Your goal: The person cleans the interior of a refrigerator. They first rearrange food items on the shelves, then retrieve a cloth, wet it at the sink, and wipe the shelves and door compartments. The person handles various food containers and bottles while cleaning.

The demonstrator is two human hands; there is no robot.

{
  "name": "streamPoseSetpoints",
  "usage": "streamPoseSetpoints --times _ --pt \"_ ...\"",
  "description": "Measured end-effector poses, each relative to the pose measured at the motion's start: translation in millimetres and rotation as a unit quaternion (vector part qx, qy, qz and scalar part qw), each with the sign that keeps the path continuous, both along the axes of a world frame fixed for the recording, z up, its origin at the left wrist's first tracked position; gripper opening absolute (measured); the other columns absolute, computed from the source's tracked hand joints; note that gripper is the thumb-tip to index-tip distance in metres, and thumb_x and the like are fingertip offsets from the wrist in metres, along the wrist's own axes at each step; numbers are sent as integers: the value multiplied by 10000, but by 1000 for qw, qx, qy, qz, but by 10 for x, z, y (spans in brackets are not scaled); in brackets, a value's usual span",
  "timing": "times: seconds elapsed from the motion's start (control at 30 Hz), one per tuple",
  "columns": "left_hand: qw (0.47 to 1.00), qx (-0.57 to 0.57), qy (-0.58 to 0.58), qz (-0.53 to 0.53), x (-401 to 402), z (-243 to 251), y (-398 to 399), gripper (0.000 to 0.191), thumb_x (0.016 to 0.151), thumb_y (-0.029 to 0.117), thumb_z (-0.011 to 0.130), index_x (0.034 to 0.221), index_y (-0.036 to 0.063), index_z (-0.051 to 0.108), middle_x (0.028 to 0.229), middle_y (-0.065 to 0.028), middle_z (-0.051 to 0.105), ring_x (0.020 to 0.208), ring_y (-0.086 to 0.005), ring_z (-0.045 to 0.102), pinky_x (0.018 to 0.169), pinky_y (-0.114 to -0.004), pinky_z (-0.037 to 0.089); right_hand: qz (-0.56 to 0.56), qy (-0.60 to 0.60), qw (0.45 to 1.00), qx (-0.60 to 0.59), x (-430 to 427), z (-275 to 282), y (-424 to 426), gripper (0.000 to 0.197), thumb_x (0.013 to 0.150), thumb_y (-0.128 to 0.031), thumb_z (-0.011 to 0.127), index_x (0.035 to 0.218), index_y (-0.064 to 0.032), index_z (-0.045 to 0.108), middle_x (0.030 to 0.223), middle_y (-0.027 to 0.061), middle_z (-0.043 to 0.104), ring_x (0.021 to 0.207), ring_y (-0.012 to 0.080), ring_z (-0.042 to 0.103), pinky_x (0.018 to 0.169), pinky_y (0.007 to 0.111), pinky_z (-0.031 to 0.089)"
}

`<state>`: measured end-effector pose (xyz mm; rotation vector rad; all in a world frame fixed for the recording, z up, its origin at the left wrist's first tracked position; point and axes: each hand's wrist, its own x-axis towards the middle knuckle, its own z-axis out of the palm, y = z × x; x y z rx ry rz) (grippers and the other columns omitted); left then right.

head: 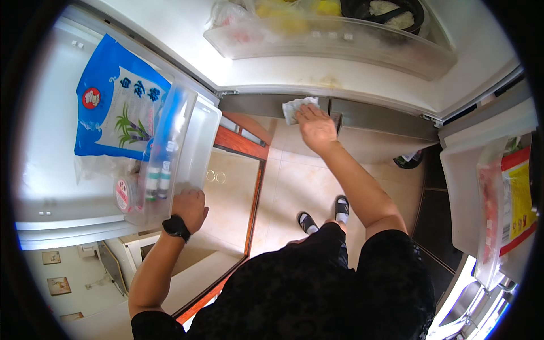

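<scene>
My right hand presses a folded white cloth or tissue against the top of the grey lower front of an open refrigerator, left of a vertical gap. Above it, brownish stains mark the white ledge. My left hand, with a black watch on the wrist, rests at the edge of the open left door, by its white inner rim; its fingers are curled and partly hidden. Beside it, a clear door bin holds a blue bag of white sugar, a round tub and small bottles.
A clear fridge bin above holds plastic bags and a black bowl with white food and a dark utensil. The open right door carries a bin with a red and yellow packet. A wood-framed doorway stands at left.
</scene>
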<state>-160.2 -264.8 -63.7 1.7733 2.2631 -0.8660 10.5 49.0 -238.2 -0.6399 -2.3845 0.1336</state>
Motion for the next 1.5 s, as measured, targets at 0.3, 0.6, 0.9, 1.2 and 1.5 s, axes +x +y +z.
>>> streamPoseSetpoints --times 0.3,0.6,0.9,1.2,1.5 --pt "1000 -8 -29 4 2 -49 -4 313 770 262 665 945 17 581 902 -129 610 832 -311 593 688 -428 476 -34 -38 998 -27 447 381 254 159 753 -120 544 884 -82 626 926 85 623 968 261 587 902 376 455" --pt "999 28 -15 -32 143 -4 35 375 764 253 676 1038 17 579 864 -135 608 785 -311 599 642 -429 484 -353 -74 932 44 1971 126 860 158 750 -186 616 853 -70 642 920 124 632 872 267 608 750 411 496" --pt "981 110 -121 -106 625 60 679 385 758 209 663 1080 15 577 882 -144 613 811 -319 596 685 -427 489 -187 -34 982 -8 1249 -321 323 337 904 -338 461 1182 -189 578 1245 48 545 1205 250 448 1020 439 335" --pt "963 195 -170 -72 650 215 -115 276 716 143 675 962 33 613 836 -96 622 778 -283 592 661 -404 485 -444 -137 885 -28 2039 -134 802 393 875 -311 525 1181 -73 591 1278 153 543 1200 345 475 1004 479 370" --pt "875 464 -2 -135 760 1584 -701 356 720 0 570 1074 -43 570 1030 -214 627 892 -386 610 767 -449 506 -124 -116 941 -293 306 64 -31 266 851 -162 492 1032 -81 670 1000 149 672 909 294 647 829 397 502"
